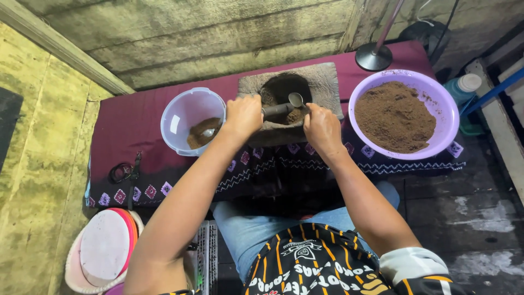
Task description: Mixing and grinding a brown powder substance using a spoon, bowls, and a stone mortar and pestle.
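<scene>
— Rough concrete floor, a yellowed wall on the left, weathered planks behind. What's nearest you?

— Blue-jeaned knees and a black patterned bag with yellow stripes [316, 262] in the lap. Down by the left elbow, a stack of round pink and white plastic lids [103, 248].

— And on the worktop?

— A low worktop [136, 120] draped in maroon cloth with a woven purple-and-white border. A black cord loop [121, 172] lies at its left edge.

— The hands?

— Left hand [244, 116] has its fingers curled tight around the dark handle of a metal spoon [284, 106]. Right hand [322, 128] grips the front rim of a grey stone mortar block [292, 101], fingers closed over the edge. The spoon's bowl sits inside the hollow, over brown powder.

— To the sides?

— Left of the mortar, a clear pale-blue plastic bowl [188, 117] with a little brown powder and a small spoon. Right, a lilac plastic basin [445, 109] heaped with the same brown powder [394, 116].

— Farther back?

— A round black stand base with a metal pole [374, 54], and at far right a blue-green plastic bottle with a white cap [463, 87], its label unreadable.
</scene>
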